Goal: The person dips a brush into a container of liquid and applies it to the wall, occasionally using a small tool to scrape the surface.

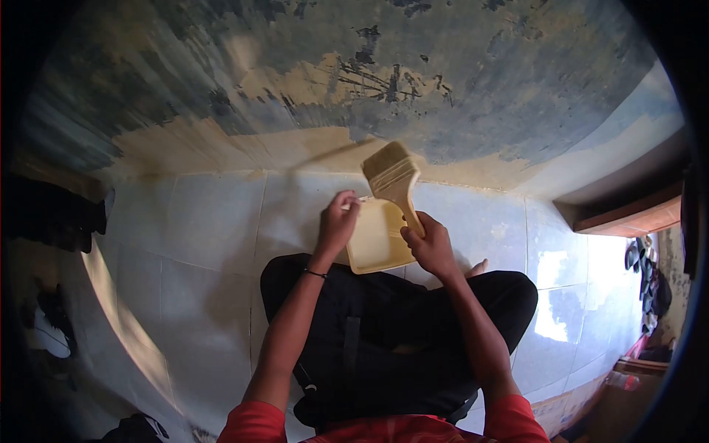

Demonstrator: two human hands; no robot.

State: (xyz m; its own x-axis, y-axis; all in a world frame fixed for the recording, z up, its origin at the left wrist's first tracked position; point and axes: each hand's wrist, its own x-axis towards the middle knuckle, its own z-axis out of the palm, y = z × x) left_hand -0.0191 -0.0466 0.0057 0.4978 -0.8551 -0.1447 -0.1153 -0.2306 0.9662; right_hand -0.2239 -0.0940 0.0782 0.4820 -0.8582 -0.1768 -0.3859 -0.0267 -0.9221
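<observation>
Head view: brush [391, 177] upright in right hand [430, 247], fist clenched round the lower handle, bristles up and just above the far rim of tray [373, 240]. Tray, a shallow pale-yellow dish, pinched at its near-left corner by left hand [337, 221], thumb and fingers closed over the rim, far edge tipped slightly toward the wall [295, 88]. Both held over the lap, above black trousers [384, 332], knees folded on a pale tiled floor [192, 244]. Wall ahead patchy: blue-grey flaking coat above, a cream band fresh-looking along the bottom where it meets the floor. Bare toes [478, 267] peeping out right of the right hand; thin band [316, 274] on the left wrist; red sleeves [384, 430] at the bottom edge. Doorway light and hanging sandals [642, 266] far right, well apart. Paint level in the tray hard to tell. Probably loading or wiping the brush; best done with the tray kept level, bristles dipped only part-way, excess pressed off against the inner rim, handle gripped low but loose enough to turn, drips kept over the tray and off the trousers
</observation>
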